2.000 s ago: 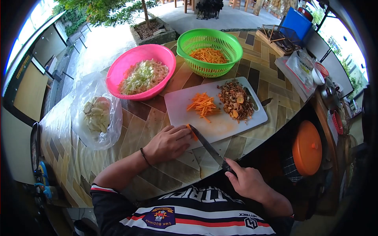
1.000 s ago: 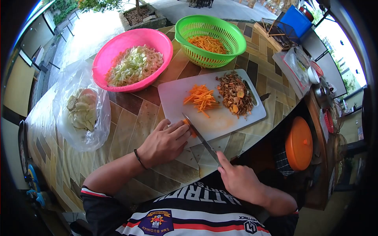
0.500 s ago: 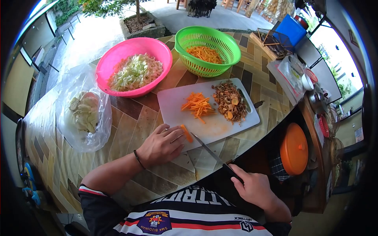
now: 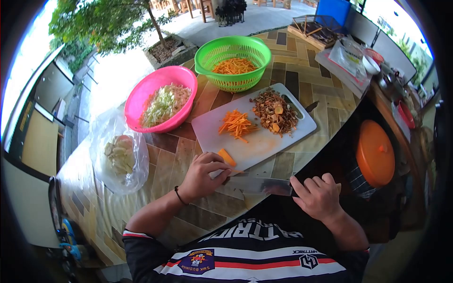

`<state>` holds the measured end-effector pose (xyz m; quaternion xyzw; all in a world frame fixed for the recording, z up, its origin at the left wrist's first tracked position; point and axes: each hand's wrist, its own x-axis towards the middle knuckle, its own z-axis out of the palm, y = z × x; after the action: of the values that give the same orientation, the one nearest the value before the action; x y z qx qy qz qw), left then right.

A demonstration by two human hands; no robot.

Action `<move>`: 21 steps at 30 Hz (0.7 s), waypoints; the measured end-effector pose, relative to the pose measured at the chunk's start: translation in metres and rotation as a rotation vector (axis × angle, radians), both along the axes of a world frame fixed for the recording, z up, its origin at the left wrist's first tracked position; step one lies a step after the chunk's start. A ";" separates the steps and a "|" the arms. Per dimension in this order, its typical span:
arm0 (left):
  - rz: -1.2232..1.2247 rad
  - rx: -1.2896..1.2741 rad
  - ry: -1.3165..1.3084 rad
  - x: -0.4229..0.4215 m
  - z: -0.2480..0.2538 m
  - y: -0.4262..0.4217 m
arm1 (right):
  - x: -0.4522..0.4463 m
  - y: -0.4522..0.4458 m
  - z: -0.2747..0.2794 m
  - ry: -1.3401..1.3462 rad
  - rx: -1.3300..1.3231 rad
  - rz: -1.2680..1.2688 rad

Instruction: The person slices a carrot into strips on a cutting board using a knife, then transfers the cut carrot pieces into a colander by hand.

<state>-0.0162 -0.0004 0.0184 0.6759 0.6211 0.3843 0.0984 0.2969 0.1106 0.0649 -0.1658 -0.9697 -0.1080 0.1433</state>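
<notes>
At the lower left corner of the white cutting board (image 4: 269, 153) is my left hand (image 4: 204, 176), its fingers curled near the tip of the knife; what they hold, if anything, is hidden. My right hand (image 4: 317, 197) grips the handle of the knife (image 4: 259, 186), whose blade lies flat-on to view, pointing left below the board. A carrot piece (image 4: 226, 157) rests on the board beside my left fingers. Carrot strips (image 4: 237, 124) form a pile on the board, and a heap of brown peelings (image 4: 276, 112) sits to their right.
Behind the board stand a pink basin (image 4: 137, 89) of shredded vegetable and a green colander (image 4: 232, 85) of carrot shreds. A plastic bag (image 4: 137, 174) with pale vegetable lies left. An orange-lidded container (image 4: 375, 153) is at the right, beyond the curved table edge. A wooden tray (image 4: 309, 40) is at the back.
The knife has swung from a diagonal beside the carrot piece to nearly level below the board, its tip now at my left fingers. My left fingers have curled in and left the carrot piece.
</notes>
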 end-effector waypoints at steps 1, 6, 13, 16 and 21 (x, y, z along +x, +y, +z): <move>0.040 0.001 -0.050 0.001 0.001 0.001 | 0.001 0.001 -0.002 0.003 0.036 0.022; 0.165 0.054 -0.030 -0.004 0.014 0.023 | 0.006 0.000 0.004 0.001 -0.062 0.037; 0.226 0.131 0.230 -0.030 0.004 0.083 | 0.015 -0.007 -0.009 0.032 -0.272 -0.087; 0.231 0.069 0.271 -0.023 0.002 0.048 | 0.021 -0.008 -0.017 0.100 -0.428 -0.074; 0.095 0.049 0.321 -0.006 0.000 0.001 | 0.008 -0.013 -0.013 0.125 -0.677 -0.079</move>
<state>-0.0218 0.0007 0.0181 0.7008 0.6504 0.2905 -0.0370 0.3049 0.0971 0.0519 -0.2477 -0.9327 0.2249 0.1350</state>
